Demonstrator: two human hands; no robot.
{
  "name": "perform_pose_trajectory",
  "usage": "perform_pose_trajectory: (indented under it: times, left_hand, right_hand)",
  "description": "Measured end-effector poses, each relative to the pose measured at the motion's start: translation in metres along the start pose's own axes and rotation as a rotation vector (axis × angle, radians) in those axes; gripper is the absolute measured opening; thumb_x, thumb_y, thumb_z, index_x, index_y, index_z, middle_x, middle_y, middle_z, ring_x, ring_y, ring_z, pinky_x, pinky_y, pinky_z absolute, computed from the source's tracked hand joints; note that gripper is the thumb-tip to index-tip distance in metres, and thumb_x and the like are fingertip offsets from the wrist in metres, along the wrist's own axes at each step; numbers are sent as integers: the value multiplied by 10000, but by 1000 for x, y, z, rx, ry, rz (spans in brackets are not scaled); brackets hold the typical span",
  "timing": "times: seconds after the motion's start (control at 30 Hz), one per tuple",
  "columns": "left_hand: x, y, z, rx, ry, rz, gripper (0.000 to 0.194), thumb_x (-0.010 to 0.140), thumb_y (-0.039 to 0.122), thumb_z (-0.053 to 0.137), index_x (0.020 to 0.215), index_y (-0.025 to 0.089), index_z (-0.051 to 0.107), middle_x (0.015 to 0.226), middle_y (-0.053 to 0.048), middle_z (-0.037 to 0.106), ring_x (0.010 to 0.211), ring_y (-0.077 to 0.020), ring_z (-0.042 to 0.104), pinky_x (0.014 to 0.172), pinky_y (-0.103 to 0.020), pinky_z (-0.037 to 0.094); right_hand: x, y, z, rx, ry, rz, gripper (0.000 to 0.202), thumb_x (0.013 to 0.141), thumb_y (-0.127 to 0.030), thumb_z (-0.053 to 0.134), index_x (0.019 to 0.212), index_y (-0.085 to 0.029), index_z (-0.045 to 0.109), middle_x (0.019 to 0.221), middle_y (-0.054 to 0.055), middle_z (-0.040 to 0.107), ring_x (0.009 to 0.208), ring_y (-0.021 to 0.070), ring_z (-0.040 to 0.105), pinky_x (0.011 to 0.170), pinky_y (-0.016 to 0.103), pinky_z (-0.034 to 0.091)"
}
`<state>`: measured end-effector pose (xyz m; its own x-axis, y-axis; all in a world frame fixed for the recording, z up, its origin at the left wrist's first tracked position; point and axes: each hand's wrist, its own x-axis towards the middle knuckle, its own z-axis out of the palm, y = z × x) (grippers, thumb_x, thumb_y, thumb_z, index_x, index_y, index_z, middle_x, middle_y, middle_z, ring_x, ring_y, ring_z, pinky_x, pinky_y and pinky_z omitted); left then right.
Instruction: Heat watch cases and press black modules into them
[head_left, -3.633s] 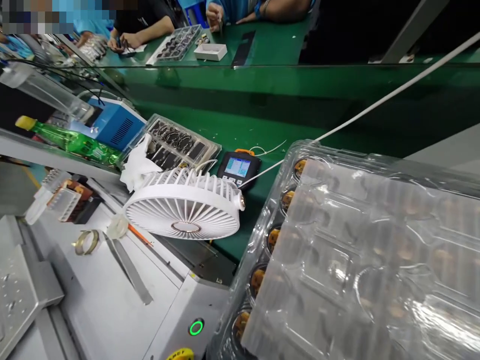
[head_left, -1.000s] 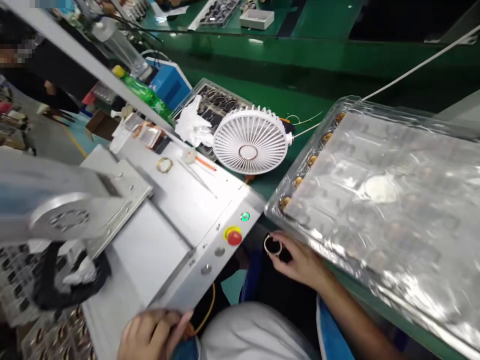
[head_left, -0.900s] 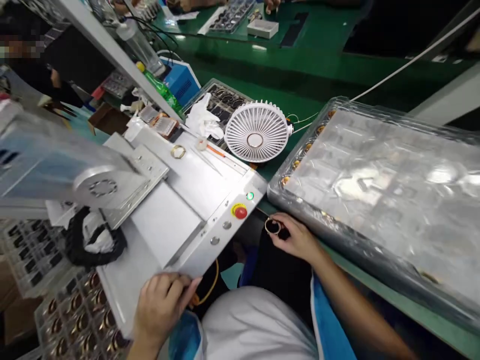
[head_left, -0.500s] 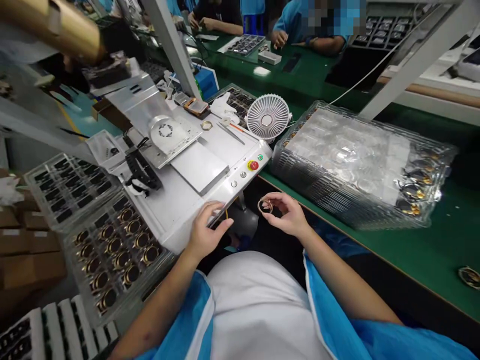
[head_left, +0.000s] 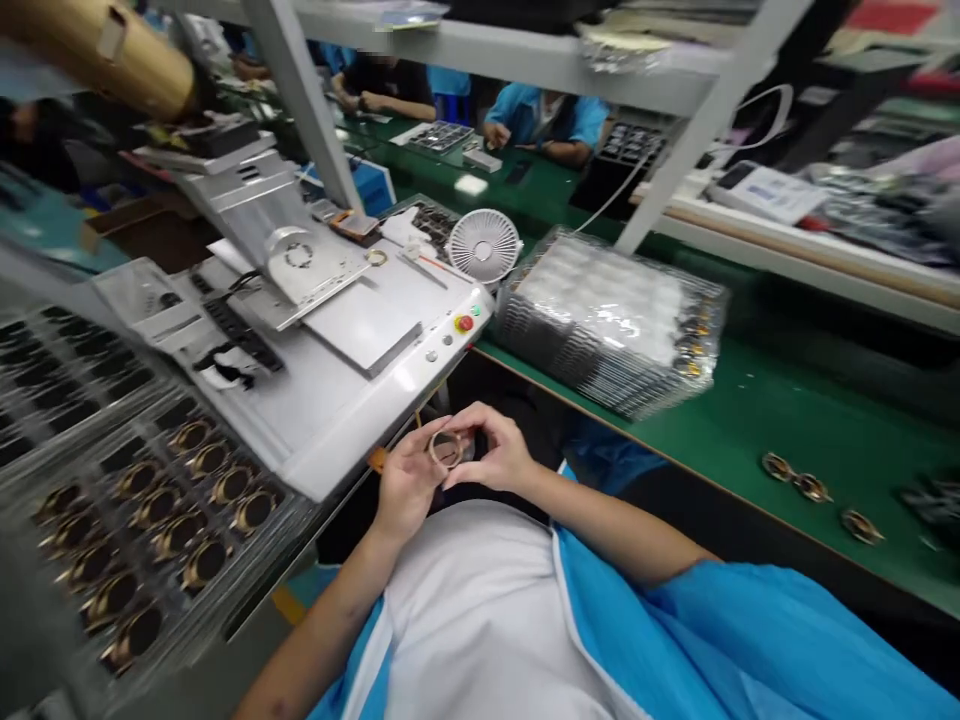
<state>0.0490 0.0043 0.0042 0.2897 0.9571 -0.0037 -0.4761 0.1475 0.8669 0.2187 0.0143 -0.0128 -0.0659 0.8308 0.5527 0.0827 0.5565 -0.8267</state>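
Observation:
A gold ring-shaped watch case (head_left: 445, 436) is held in front of my belly, with its open middle showing. My right hand (head_left: 496, 452) pinches it from the right with thumb and fingers. My left hand (head_left: 406, 482) closes on its left side, palm partly turned up, so both hands meet at the ring. On the left, a clear tray (head_left: 169, 440) carries rows of gold-rimmed watch cases with dark round faces. Several loose gold watch cases (head_left: 812, 487) lie on the green bench at right.
A white machine (head_left: 330, 440) with a red button (head_left: 464, 323) stands ahead left. Behind it sits a white fan (head_left: 484, 246). Stacked clear trays (head_left: 600, 370) rest on the green bench (head_left: 750, 420). A grey slanted post (head_left: 675, 160) rises behind. People work across the bench.
My left hand has come over to the watch case, and my right hand has brought it leftward to meet it. The view has turned right, showing more of the right bench.

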Motion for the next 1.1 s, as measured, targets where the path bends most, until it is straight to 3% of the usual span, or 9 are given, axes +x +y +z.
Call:
perform_pose_trajectory:
  times: [0.1, 0.2, 0.27, 0.4, 0.5, 0.57, 0.67, 0.8, 1.1]
  left_hand:
    - [3, -1, 0, 19, 55, -30, 603, 644, 449, 997, 1184, 265, 803, 1379, -137, 759, 1044, -293, 814, 967, -457, 678]
    - [6, -3, -3, 57, 95, -17, 527, 659, 375, 997, 1145, 281, 816, 1300, -98, 794, 980, -236, 822, 920, -385, 685]
    - [5, -5, -7, 81, 109, -22, 488, 669, 325, 993, 1123, 286, 818, 1250, -73, 809, 948, -203, 824, 881, -329, 681]
    - [-5, -6, -21, 126, 153, -70, 463, 692, 349, 978, 1112, 257, 807, 1185, -72, 817, 947, -203, 826, 852, -303, 672]
    - [-11, -8, -28, 130, 201, -95, 474, 681, 377, 981, 1089, 226, 794, 1135, -76, 820, 999, -227, 824, 905, -332, 665]
    - [-12, -10, -31, 130, 210, -110, 471, 681, 375, 979, 1078, 214, 784, 1130, -80, 821, 1047, -238, 817, 934, -337, 657]
    - [-12, -13, -32, 144, 189, -124, 455, 698, 354, 968, 1081, 208, 772, 1139, -86, 821, 1127, -244, 797, 995, -344, 638]
    - [-13, -14, -32, 162, 174, -139, 445, 703, 327, 962, 1080, 203, 761, 1158, -97, 819, 1163, -257, 784, 1055, -386, 619]
    - [-20, -13, -34, 176, 157, -207, 468, 665, 317, 980, 1059, 188, 761, 1142, -113, 821, 1116, -248, 791, 983, -353, 634]
  right_hand:
    - [3, -2, 2, -76, -12, -16, 700, 650, -709, 932, 1107, -253, 663, 982, 66, 772, 790, 221, 720, 691, 366, 619]
    - [21, -16, -29, -361, -169, -7, 719, 598, -621, 1006, 1135, -264, 688, 1056, 55, 808, 930, 236, 755, 847, 371, 649]
    - [37, -30, -77, -654, -232, 80, 658, 621, -568, 1013, 1137, -280, 722, 1133, 39, 814, 1061, 249, 754, 986, 383, 624]
    - [66, -53, -216, -1005, 78, 357, 194, 966, -288, 688, 1113, -175, 747, 1183, 169, 782, 1143, 332, 724, 1029, 512, 573]
    - [81, -62, -307, -1218, 155, 620, 150, 868, -125, 684, 991, -121, 770, 996, 185, 806, 1008, 360, 758, 946, 512, 586]
    - [88, -65, -341, -1298, 94, 740, 132, 779, -79, 739, 888, -142, 778, 874, 121, 805, 927, 321, 768, 899, 438, 597]
    - [95, -64, -360, -1363, -50, 836, 153, 751, -66, 803, 872, -154, 776, 861, 68, 797, 893, 256, 758, 888, 376, 600]
    - [102, -60, -364, -1400, -201, 936, 143, 942, -236, 798, 1036, -145, 742, 1031, 60, 773, 947, 203, 739, 904, 402, 620]
    - [99, -62, -373, -1389, -275, 1083, 187, 1046, -323, 693, 1144, -167, 722, 1113, 67, 750, 938, 180, 732, 838, 357, 641]
